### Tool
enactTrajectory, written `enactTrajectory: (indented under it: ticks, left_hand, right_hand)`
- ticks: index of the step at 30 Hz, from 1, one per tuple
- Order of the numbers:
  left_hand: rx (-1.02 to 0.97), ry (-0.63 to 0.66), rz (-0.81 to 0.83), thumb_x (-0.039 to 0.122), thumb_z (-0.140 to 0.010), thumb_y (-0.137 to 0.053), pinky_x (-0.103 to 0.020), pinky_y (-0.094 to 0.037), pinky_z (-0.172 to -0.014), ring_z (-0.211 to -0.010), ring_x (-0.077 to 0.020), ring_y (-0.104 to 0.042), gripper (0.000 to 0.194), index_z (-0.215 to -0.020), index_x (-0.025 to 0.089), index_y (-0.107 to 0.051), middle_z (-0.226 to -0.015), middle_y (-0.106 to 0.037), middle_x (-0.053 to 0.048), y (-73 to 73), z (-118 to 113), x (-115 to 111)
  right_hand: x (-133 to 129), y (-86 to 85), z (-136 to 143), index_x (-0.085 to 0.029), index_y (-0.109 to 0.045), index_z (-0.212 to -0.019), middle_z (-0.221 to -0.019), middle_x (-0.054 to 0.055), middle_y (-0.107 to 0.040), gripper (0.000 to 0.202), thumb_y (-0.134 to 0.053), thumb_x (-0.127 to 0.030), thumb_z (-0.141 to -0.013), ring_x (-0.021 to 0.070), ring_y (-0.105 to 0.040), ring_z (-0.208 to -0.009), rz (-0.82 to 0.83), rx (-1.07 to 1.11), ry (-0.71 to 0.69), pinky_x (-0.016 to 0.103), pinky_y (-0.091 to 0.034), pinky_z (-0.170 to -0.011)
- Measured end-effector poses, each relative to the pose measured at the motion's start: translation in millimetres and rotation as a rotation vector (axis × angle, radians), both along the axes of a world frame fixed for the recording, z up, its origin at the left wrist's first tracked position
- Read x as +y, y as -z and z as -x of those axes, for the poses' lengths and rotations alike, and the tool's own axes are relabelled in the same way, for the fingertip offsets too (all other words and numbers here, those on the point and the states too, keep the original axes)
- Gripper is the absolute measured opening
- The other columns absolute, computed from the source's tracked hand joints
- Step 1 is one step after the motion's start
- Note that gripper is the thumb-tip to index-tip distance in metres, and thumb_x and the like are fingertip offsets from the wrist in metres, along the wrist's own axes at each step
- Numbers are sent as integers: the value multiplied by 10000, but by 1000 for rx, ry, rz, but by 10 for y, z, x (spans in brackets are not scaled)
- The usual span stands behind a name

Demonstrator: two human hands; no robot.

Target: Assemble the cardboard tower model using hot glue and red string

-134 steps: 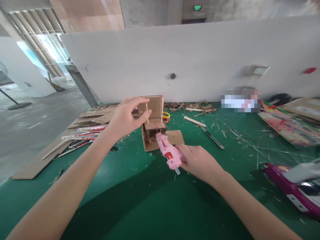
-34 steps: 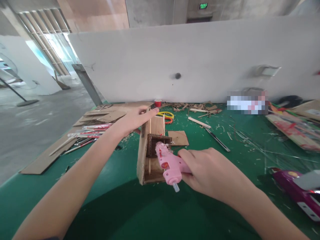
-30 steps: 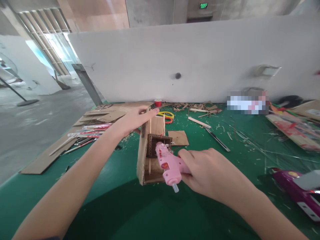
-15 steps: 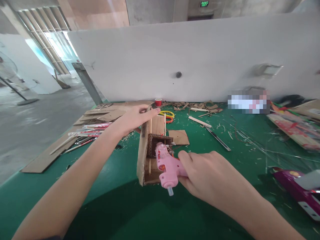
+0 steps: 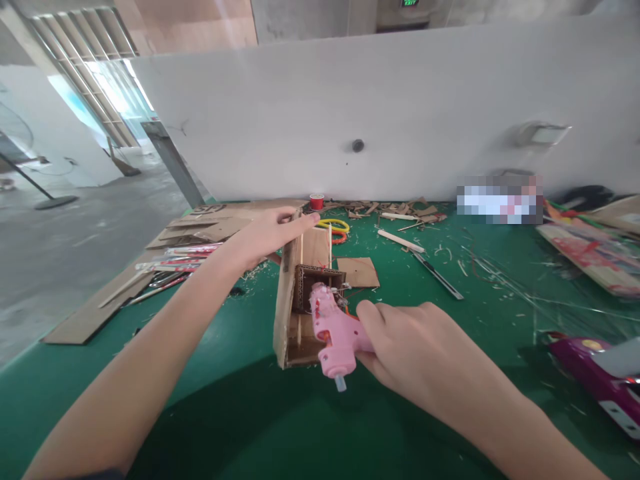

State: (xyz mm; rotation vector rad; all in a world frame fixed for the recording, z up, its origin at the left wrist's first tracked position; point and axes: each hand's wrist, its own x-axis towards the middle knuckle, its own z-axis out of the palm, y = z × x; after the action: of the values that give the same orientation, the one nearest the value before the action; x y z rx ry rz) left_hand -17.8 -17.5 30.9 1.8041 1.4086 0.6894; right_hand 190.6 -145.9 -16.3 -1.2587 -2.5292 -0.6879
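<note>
Nearest, the right hand grips a pink glue gun by its handle, the nozzle pointing into a cardboard box that sits on the green worktop, its inside showing. The left hand grasps the box's far end. Behind it, a cardboard sheet bears dark printing I can't make out; beyond the white panel, a green sign reads "EXIT".

The left arm reaches forward from the lower left; the left hand is in a grasp, its thumb stretched rightward. From the lower right comes the right arm, the right hand curled in a grip.
</note>
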Motion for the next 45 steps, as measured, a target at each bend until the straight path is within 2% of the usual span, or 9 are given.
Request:
enactTrajectory:
  ticks: [7,14,28,33,40,45]
  left_hand:
    - [-33,12,7,622,-747,-604,-231,-471,-499,-867,-232,-630,411,-945,265,-652,-1004,-650,-59,24,15,22]
    - [-26,2,-1,542,-728,-613,-234,-459,-514,-895,-244,-626,377,-966,251,-645,-1041,-655,-77,31,17,14]
    - [-24,12,1,528,-724,-600,-231,-455,-526,-902,-240,-627,376,-966,243,-643,-1023,-668,-68,29,19,14]
    - [-28,6,19,527,-736,-600,-221,-461,-515,-923,-251,-637,383,-988,241,-636,-1072,-673,-83,36,27,25]
    - [-16,-4,16,531,-748,-592,-228,-456,-512,-922,-260,-645,365,-965,242,-641,-1040,-676,-84,42,22,45]
    - [-12,-5,18,520,-742,-590,-223,-458,-512,-935,-260,-641,363,-975,245,-634,-1060,-666,-78,41,24,45]
  right_hand:
    - [8,14,-20,-219,-425,-668,-491,-41,-460,159,-494,-171,-802,142,-437,-359,-10,-4,-4,290,-82,-462]
    - [3,-29,6,-215,-436,-665,-490,-45,-476,167,-534,-156,-787,145,-456,-361,52,-21,7,293,-92,-450]
    - [20,-41,-9,-214,-430,-658,-485,-50,-476,179,-564,-163,-765,136,-451,-362,54,0,-8,284,-106,-439]
    - [-8,-15,-52,-217,-431,-673,-490,-48,-458,172,-528,-208,-814,140,-439,-362,23,-7,-10,286,-113,-448]
    - [11,24,-75,-216,-438,-676,-513,-40,-459,155,-422,-128,-802,144,-446,-378,16,9,-39,291,-129,-447]
    - [11,11,-69,-215,-444,-677,-514,-45,-465,139,-472,-161,-803,147,-455,-383,8,10,-41,288,-125,-445]
